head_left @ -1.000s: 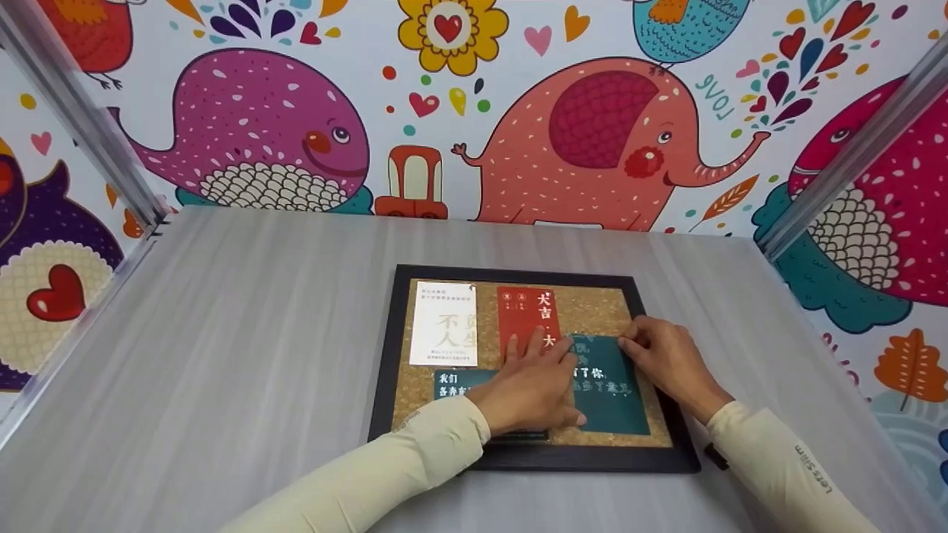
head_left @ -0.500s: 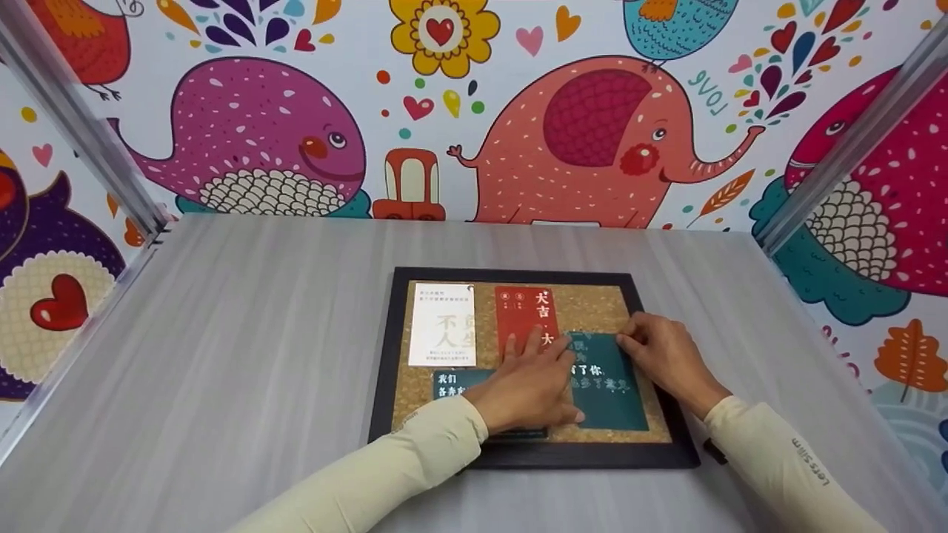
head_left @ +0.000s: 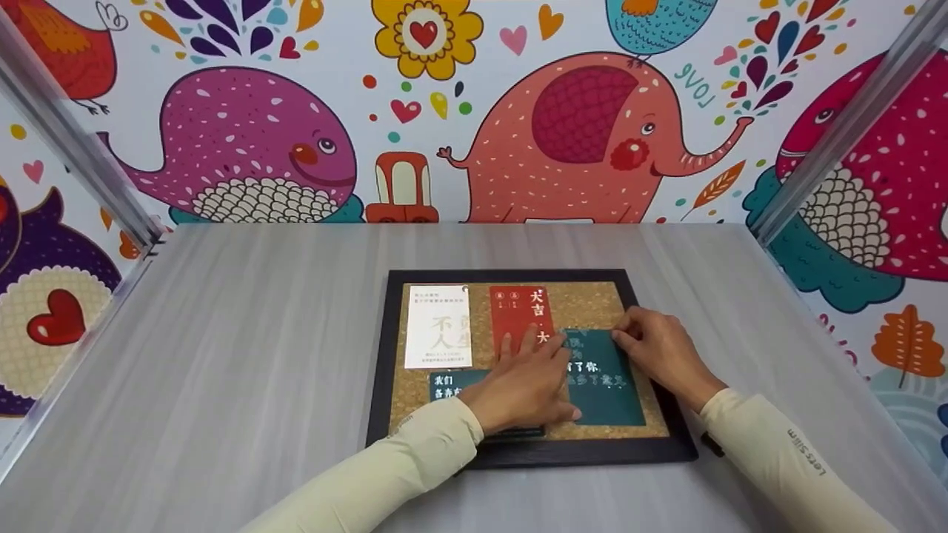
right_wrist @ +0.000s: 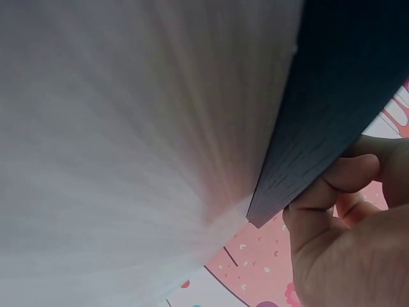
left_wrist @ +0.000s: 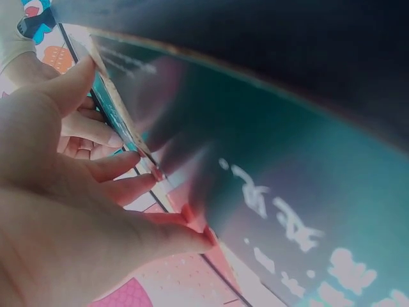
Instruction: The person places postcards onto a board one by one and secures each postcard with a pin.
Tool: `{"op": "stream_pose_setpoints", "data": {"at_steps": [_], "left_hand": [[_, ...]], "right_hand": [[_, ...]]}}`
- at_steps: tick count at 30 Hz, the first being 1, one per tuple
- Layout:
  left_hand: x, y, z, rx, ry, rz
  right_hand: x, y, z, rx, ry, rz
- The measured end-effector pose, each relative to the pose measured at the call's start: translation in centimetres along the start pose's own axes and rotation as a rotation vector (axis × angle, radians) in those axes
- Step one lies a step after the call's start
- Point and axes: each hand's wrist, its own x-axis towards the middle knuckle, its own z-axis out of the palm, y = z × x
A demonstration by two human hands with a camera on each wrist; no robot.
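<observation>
A black-framed cork board [head_left: 592, 302] lies on the table, bearing a white card [head_left: 437, 326], a red card [head_left: 511, 314] and two teal cards. My left hand [head_left: 522, 385] lies across the middle with fingers spread, fingertips on the red card and thumb by the right teal card [head_left: 611, 400]. It covers much of the lower teal card [head_left: 448, 381], whose white lettering shows in the left wrist view. My right hand [head_left: 666, 355] pinches thumb and forefinger together at the right teal card's upper right corner; what is between them is hidden. Its other fingers are curled beside the frame [right_wrist: 332, 96].
The grey wood-grain table [head_left: 259, 355] extends around the board. Behind it stands a wall printed with cartoon animals [head_left: 585, 148], with metal posts [head_left: 837, 141] at the corners. Small dark spots show at the top right corners of the white and red cards.
The head view has shifted slightly, so the board sits a little further left in it. Both hands keep their places on the board.
</observation>
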Motion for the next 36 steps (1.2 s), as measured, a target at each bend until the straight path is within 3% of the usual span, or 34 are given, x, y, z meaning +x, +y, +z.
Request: {"op": "stream_pose_setpoints", "data": {"at_steps": [14, 21, 31, 36], "left_hand": [[-0.7, -1.0, -0.1, 0.004, -0.006, -0.013], [-0.8, -1.3, -0.7, -0.056, -0.001, -0.016], [-1.7, -1.7, -1.8, -0.033, 0.151, 0.021], [-2.8, -3.4, -3.4, 0.027, 0.34, 0.08]], "right_hand": [[0.4, -0.8, 0.7, 0.017, -0.028, 0.002], [0.6, -0.9, 1.0, 0.017, -0.024, 0.006], [0.5, -1.6, 1.4, 0.011, -0.002, -0.012], [0.0, -2.3, 0.9, -0.029, -0.001, -0.026]]}}
